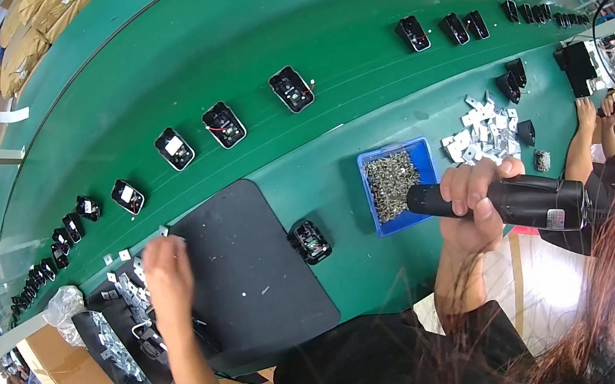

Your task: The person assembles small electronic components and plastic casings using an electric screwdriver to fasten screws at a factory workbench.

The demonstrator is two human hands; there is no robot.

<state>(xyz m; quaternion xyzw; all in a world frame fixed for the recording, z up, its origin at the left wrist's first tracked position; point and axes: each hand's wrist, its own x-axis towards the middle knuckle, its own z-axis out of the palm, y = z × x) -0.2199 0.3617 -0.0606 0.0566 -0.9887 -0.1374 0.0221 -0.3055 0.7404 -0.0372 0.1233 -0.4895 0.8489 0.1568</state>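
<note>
My right hand (474,204) is wrapped around a black cylindrical power screwdriver (533,199), tilted with its narrower end over the edge of a blue bin (431,163). Short metal screws (391,180) fill that bin. At the left, my left hand (168,270) is raised beside a pile of silver metal brackets (133,295), its fingers curled together and slightly blurred. A small silver piece (163,230) shows right at its fingertips; whether it is gripped is unclear. Between the hands, a black plastic housing (309,242) with wires inside lies by the right edge of a dark mat (245,279).
A green conveyor belt (350,44) with a row of black housings (293,89) runs along the far side. More brackets (484,132) are heaped right of the bin. At far right is a co-worker's arm (579,142). A cardboard box (70,375) stands at lower left.
</note>
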